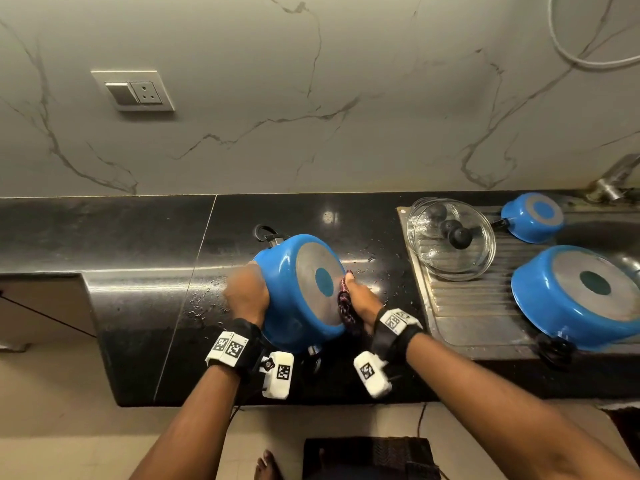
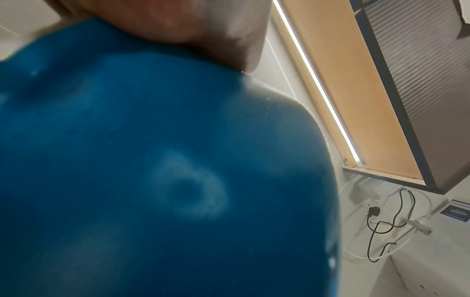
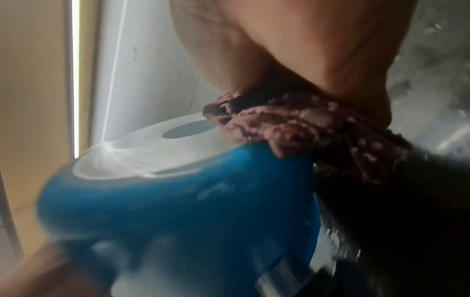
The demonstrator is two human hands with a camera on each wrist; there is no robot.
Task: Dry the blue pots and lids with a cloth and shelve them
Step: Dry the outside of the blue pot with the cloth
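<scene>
My left hand (image 1: 246, 295) grips the tilted blue pot (image 1: 298, 292); right hand (image 1: 360, 299) presses a bunched cloth (image 3: 292, 128) against its base; the wrist view alone shows the weave.

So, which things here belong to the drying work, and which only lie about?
Belong: held pot, cloth, left hand, right hand, glass lids, large pot, small pot.
Lying about: wall socket, tap.

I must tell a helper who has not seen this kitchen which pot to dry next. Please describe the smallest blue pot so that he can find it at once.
Look at the steel draining board right of the black counter. At its far end, below the tap, the smallest blue pot lies upside down. Unlike the larger blue pot nearer the front, it has one long black handle, pointing at the glass lids.
</scene>
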